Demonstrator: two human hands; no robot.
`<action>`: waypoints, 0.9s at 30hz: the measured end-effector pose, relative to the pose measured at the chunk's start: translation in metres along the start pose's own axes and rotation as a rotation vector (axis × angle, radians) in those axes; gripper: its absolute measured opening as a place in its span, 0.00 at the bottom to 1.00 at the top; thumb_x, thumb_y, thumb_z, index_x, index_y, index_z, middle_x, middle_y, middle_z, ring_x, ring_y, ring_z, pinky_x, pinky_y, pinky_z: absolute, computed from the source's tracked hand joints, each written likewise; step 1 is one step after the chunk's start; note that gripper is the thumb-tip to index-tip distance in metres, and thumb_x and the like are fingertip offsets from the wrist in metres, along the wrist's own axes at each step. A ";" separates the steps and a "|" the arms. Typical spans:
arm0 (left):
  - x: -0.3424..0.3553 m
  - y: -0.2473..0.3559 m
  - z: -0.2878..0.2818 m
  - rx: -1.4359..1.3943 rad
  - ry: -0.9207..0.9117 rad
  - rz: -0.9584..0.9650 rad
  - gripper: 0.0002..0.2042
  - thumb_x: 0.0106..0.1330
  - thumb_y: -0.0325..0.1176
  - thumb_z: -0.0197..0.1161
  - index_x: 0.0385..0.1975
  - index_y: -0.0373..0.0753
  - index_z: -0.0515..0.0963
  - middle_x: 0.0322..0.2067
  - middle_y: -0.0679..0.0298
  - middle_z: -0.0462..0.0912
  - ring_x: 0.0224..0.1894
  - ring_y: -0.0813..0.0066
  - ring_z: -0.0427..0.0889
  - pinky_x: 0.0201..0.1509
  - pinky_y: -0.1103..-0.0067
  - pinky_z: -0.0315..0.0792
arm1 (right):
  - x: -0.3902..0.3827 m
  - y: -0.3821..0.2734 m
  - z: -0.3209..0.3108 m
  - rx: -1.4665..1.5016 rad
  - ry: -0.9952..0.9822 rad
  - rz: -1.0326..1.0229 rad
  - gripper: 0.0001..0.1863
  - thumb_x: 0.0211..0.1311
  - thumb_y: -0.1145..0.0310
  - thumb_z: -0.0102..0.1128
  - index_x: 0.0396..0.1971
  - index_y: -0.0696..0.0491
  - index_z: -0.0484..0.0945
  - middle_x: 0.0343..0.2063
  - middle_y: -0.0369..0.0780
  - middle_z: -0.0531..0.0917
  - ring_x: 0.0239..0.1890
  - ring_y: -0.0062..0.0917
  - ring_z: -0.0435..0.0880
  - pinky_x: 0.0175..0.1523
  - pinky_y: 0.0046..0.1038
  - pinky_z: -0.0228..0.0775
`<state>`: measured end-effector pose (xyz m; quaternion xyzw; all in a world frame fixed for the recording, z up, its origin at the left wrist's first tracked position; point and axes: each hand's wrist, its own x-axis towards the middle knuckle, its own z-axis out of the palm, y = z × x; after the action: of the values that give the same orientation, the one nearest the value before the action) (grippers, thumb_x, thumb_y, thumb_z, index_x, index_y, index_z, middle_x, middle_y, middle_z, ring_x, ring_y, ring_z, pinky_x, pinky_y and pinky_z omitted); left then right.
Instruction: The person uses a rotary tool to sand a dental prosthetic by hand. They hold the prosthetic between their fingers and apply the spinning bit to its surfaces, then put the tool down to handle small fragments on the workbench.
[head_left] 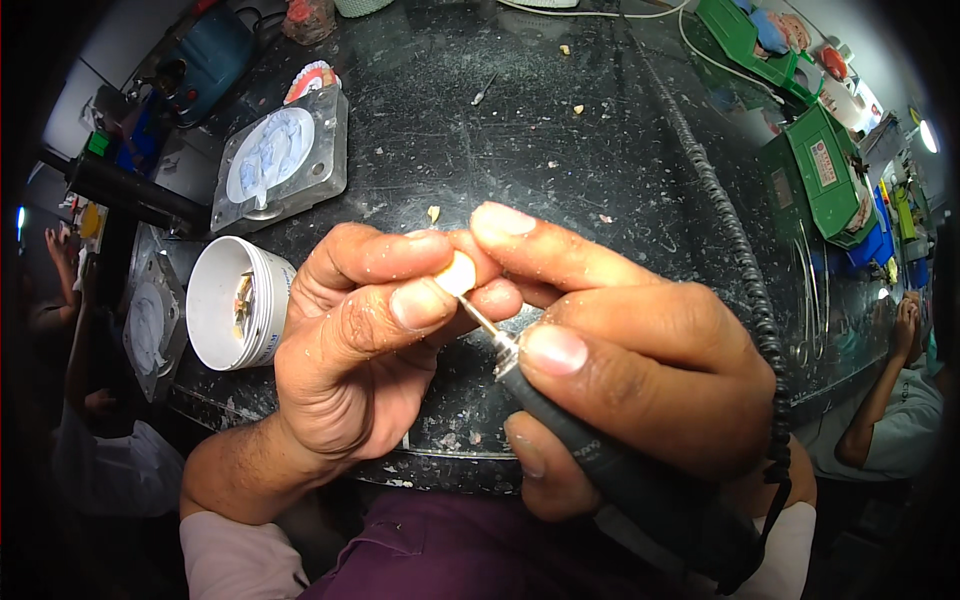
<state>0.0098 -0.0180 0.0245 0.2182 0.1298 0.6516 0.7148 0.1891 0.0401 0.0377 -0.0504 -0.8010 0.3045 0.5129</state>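
Above the black bench (pixel 550 130), my left hand (pixel 345 340) pinches a small cream piece (pixel 459 272) between thumb and forefinger; my right hand (pixel 650 360) grips a black handpiece (pixel 595 447), its metal bit (pixel 480 316) at the piece's lower edge. I see lettering on the handpiece, a red label (pixel 823 163) on a green bin (pixel 790 168).

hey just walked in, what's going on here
A person works at a dark, speckled table. The left hand pinches a small cream-coloured piece between thumb and fingers. The right hand grips a black handheld tool, its thin metal bit pointed at the piece's lower edge; the hands are close together. A white tub stands to the left, with small pieces inside.
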 end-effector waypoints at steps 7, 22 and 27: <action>0.001 0.000 0.001 0.020 0.011 0.013 0.11 0.66 0.17 0.54 0.45 0.34 0.78 0.44 0.45 0.83 0.49 0.57 0.84 0.58 0.66 0.77 | 0.001 0.001 0.001 -0.017 -0.005 -0.010 0.16 0.62 0.71 0.65 0.43 0.65 0.73 0.38 0.50 0.76 0.48 0.56 0.81 0.53 0.49 0.79; 0.004 -0.001 -0.002 0.047 -0.014 0.056 0.12 0.66 0.17 0.55 0.46 0.33 0.78 0.45 0.44 0.82 0.50 0.55 0.83 0.58 0.67 0.78 | 0.001 -0.009 -0.005 -0.019 0.013 0.175 0.13 0.54 0.80 0.65 0.41 0.55 0.81 0.49 0.47 0.81 0.51 0.37 0.84 0.51 0.32 0.82; 0.004 -0.002 -0.001 0.060 -0.012 0.069 0.11 0.66 0.17 0.55 0.45 0.32 0.78 0.45 0.42 0.82 0.50 0.55 0.83 0.58 0.66 0.78 | -0.001 -0.008 -0.004 0.069 0.051 0.175 0.14 0.54 0.79 0.65 0.42 0.54 0.81 0.48 0.46 0.81 0.52 0.38 0.83 0.52 0.31 0.81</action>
<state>0.0110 -0.0136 0.0229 0.2478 0.1372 0.6702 0.6860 0.1946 0.0346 0.0425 -0.1102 -0.7693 0.3740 0.5061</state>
